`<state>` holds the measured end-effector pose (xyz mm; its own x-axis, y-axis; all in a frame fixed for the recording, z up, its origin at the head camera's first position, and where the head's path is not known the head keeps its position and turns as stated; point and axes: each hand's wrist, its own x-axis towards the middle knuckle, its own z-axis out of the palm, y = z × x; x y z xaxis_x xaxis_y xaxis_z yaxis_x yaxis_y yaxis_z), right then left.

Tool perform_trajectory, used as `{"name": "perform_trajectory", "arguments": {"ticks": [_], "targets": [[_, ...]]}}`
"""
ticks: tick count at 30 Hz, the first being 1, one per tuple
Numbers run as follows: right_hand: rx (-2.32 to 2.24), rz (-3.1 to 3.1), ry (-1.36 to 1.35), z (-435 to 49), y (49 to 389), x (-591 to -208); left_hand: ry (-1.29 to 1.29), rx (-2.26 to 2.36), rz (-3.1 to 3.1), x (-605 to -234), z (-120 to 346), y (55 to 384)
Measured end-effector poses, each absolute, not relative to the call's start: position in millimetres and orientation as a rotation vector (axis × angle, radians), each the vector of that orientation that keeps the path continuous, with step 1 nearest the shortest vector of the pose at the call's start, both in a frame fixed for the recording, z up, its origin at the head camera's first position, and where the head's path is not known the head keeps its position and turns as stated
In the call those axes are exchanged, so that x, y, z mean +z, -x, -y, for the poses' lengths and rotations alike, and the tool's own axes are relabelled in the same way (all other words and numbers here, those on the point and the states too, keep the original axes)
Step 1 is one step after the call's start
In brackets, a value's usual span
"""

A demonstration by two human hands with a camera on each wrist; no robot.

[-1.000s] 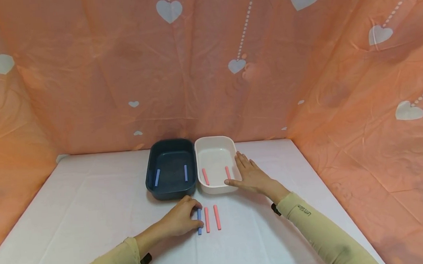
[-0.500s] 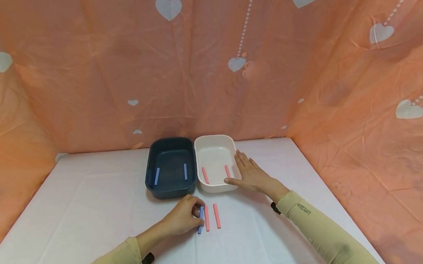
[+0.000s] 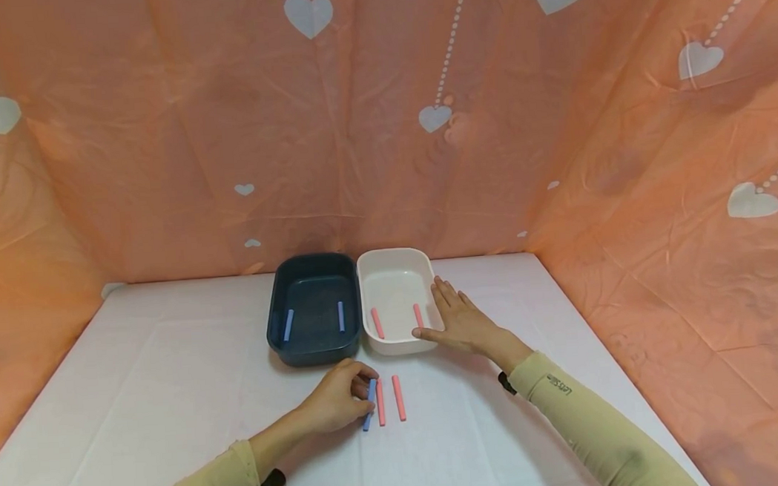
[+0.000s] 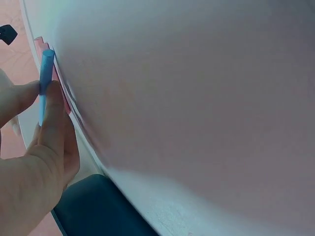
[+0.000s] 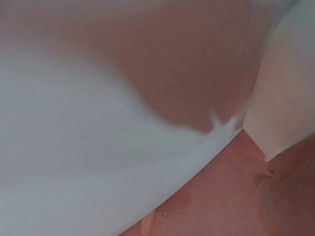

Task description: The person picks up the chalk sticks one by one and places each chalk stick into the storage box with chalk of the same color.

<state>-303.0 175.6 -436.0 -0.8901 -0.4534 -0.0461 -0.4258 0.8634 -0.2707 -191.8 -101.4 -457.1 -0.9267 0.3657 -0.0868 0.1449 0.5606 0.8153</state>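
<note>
In the head view my left hand (image 3: 335,400) pinches a blue chalk stick (image 3: 370,405) between thumb and fingers. The stick leans, its far end close to a pink chalk stick (image 3: 381,402). A second pink chalk stick (image 3: 398,398) lies just right of that one. The left wrist view shows the blue stick (image 4: 47,69) end-up between thumb and fingertips, with the pink sticks behind it. My right hand (image 3: 466,326) rests on the right side of a white dish (image 3: 398,347), fingers straight, thumb at its front rim. In the right wrist view only part of that hand (image 5: 290,191) shows.
A dark blue dish (image 3: 316,357) stands against the white one's left side, with two blue chalk sticks inside. Two pink chalk sticks lie in the white dish. Orange cloth (image 3: 371,162) with hearts hangs behind and beside the white-covered table (image 3: 189,359).
The blue chalk stick has gone from lying straight to tilted, its far end swung right toward the pink stick. My left fingers shifted slightly right. My right hand has stayed put.
</note>
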Motion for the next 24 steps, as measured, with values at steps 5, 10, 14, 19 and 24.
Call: {"name": "perform_trajectory", "arguments": {"ticks": [5, 10, 14, 19, 24], "targets": [[-0.400, -2.929, 0.689, -175.8, 303.1, -437.4, -0.418, 1.353, -2.562, -459.3, 102.4, 191.4], [-0.398, -2.930, 0.686, -175.8, 302.7, -438.6, -0.410, 1.452, -2.562, -460.1, 102.7, 190.5], [-0.378, -2.930, 0.687, -175.4, 302.0, -437.4, -0.413, 1.587, -2.517, -456.6, 104.0, 189.3], [-0.373, -2.934, 0.692, -175.1, 301.3, -436.4, -0.386, 1.667, -2.520, -451.4, 105.7, 191.1], [-0.383, -2.937, 0.693, -174.7, 301.2, -436.8, -0.341, 1.722, -2.554, -446.0, 107.5, 196.2]]}}
